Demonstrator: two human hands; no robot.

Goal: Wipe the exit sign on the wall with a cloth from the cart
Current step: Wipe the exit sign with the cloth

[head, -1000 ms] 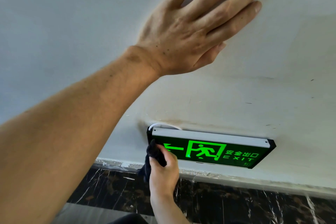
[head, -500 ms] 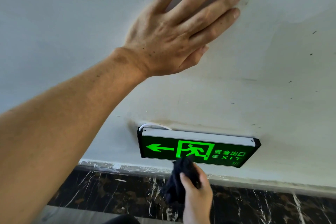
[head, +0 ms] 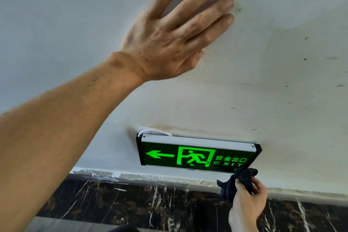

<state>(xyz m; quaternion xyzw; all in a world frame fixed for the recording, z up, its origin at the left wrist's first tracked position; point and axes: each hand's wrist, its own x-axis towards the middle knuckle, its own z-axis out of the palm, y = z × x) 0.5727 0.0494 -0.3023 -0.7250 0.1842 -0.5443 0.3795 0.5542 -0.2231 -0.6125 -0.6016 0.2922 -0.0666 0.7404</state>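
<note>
A lit green exit sign [head: 195, 155] with an arrow, a running figure and the word EXIT hangs low on the white wall [head: 282, 73], just above the skirting. My right hand [head: 246, 205] grips a bunched dark cloth [head: 235, 181], and the cloth touches the sign's lower right corner. My left hand [head: 175, 34] is pressed flat on the wall above the sign, fingers spread and holding nothing. A white cable [head: 154, 131] loops out behind the sign's top left corner.
A black marble skirting [head: 131, 199] with white veins runs along the foot of the wall, with a chipped paint line above it. A strip of grey floor [head: 56, 226] shows at the bottom left. The cart is out of view.
My right hand has carried the cloth along the sign from its left end, under the middle, to the lower right corner. My left hand stays flat on the wall.
</note>
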